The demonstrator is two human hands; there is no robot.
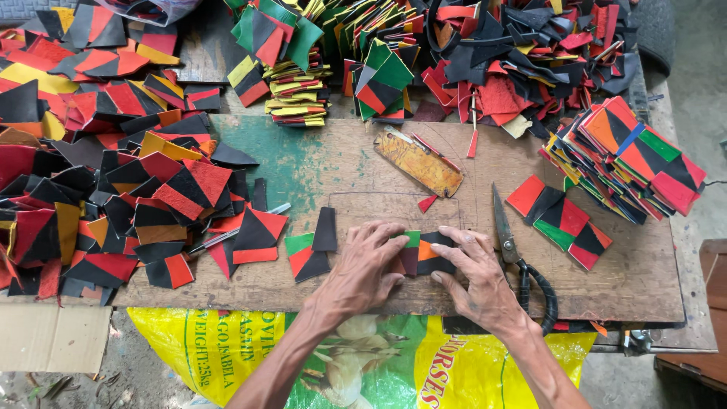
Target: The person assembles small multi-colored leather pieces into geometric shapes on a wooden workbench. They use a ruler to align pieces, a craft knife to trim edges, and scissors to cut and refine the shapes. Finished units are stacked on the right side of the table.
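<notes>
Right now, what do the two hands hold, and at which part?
Both hands press on a small patchwork piece lying flat on the wooden board. The left hand covers its left part, the right hand its right edge. Nothing is lifted.

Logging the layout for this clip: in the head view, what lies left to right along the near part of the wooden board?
Black trapezoid piece → left hand → pieced patch under both hands → right hand → scissors → small patch pile.
</notes>
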